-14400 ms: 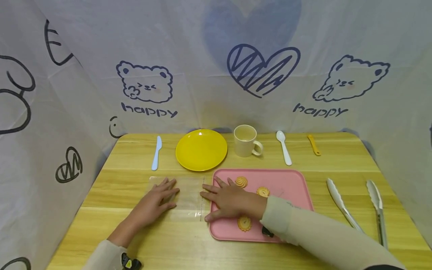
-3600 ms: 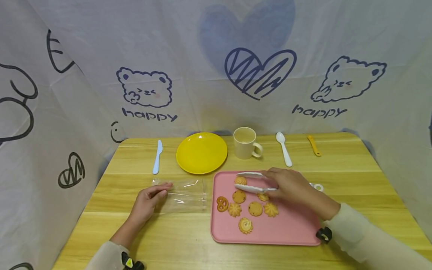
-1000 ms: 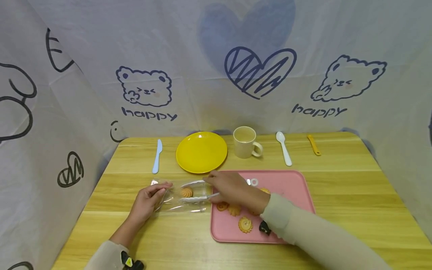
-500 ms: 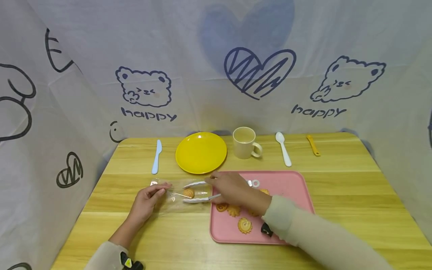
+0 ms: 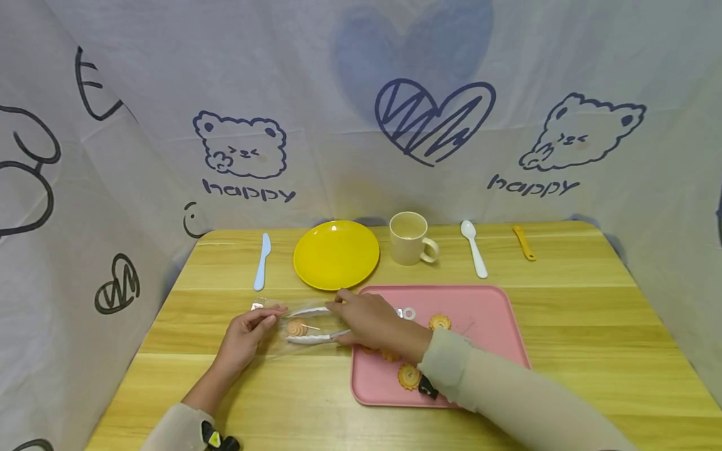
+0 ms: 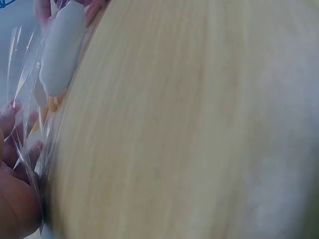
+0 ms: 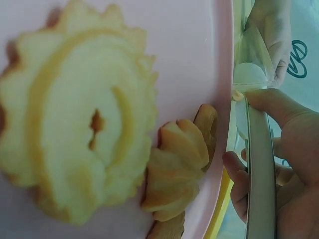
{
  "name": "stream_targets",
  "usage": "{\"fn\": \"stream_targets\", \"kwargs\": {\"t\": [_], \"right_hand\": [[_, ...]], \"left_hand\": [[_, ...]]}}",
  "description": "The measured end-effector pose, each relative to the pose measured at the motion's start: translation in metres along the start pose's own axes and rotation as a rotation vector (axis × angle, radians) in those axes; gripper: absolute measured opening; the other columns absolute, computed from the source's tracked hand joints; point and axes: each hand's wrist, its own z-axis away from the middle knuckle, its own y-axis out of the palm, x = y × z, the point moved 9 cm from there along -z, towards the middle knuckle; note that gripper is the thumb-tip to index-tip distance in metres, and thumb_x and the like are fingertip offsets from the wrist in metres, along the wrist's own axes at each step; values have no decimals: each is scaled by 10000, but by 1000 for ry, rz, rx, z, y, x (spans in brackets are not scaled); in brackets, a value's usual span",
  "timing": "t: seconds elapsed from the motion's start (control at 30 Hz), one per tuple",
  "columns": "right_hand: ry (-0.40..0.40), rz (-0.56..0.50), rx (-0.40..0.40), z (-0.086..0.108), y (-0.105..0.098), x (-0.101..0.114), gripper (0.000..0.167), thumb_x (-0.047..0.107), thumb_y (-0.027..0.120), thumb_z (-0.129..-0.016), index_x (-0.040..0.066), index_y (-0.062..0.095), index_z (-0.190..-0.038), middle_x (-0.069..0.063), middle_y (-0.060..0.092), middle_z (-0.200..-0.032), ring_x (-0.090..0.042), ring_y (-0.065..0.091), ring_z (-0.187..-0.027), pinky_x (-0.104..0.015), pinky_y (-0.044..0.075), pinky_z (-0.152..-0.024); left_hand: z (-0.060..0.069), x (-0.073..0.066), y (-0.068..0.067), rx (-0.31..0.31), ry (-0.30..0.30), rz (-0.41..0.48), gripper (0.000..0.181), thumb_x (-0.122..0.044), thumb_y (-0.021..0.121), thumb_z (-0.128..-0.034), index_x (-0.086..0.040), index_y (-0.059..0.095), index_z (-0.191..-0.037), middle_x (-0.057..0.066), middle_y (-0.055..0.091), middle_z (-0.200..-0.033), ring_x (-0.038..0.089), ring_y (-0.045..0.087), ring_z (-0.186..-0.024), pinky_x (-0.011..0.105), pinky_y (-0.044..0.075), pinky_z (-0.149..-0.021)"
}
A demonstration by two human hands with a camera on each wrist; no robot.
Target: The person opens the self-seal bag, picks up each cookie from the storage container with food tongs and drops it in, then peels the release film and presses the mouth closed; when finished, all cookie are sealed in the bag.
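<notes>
My left hand (image 5: 245, 338) pinches the clear plastic bag (image 5: 326, 321) near its left end. My right hand (image 5: 375, 322) grips metal tongs (image 5: 309, 339) with white tips, their ends inside the bag. A swirled cookie (image 5: 297, 327) lies in the bag between the tips; whether both touch it I cannot tell. In the left wrist view, one white tip (image 6: 62, 50) shows through the film beside my fingers. In the right wrist view, my thumb and fingers flank the tong arm (image 7: 261, 174). Beneath my right forearm is the pink tray (image 5: 485, 376) of cookies, partly hidden.
A scalloped cookie (image 5: 408, 377) and another cookie (image 5: 440, 322) lie on the tray. Along the back stand a blue knife (image 5: 262, 262), a yellow plate (image 5: 336, 255), a beige mug (image 5: 407, 241), a white spoon (image 5: 474, 249) and a small yellow utensil (image 5: 524, 243). Patterned cloth (image 5: 338, 156) hangs behind.
The tongs took the swirled cookie from the tray into the bag; in the last half second my right hand moved left and cookie and tips went deeper. My left hand kept its place.
</notes>
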Motion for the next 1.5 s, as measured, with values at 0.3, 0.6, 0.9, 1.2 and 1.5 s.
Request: {"fn": "stream_targets", "kwargs": {"t": [0.3,0.6,0.9,1.2,1.5], "right_hand": [[-1,-31,15,3,-3,-4,724,522,795,-878,199,574,-1487,3,580,-1265,-135,536,-817,-278,484,-678],[16,-64,12,16,-14,-13,751,516,807,-867,194,563,-1499,-5,577,-1294,-141,534,-811,-290,480,-667],[19,-71,-28,36,-22,-26,731,549,793,-869,189,587,-1470,0,561,-1340,-182,595,-869,-338,530,-730],[62,-122,-40,57,-25,-41,742,535,833,-835,208,592,-1456,31,562,-1328,-143,550,-787,-325,510,-705],[69,-111,-32,79,-26,-50,755,514,810,-866,197,547,-1499,38,560,-1293,-113,505,-737,-282,463,-656]], "left_hand": [[0,-2,0,-3,9,2,260,-75,595,-1045,87,707,-1215,266,675,-1286,23,589,-1259,120,465,-1037],[0,-3,0,0,25,-4,259,-75,601,-1042,96,706,-1206,261,683,-1275,26,598,-1251,125,476,-1029],[0,-2,0,-6,9,-8,259,-80,599,-1044,92,708,-1204,220,698,-1274,27,594,-1252,123,475,-1030],[1,-5,1,-9,5,7,250,-62,602,-1039,87,710,-1208,248,683,-1285,31,595,-1250,122,477,-1026],[1,-4,2,-3,18,12,251,-66,600,-1040,94,708,-1201,267,676,-1284,33,592,-1262,124,471,-1035]]}}
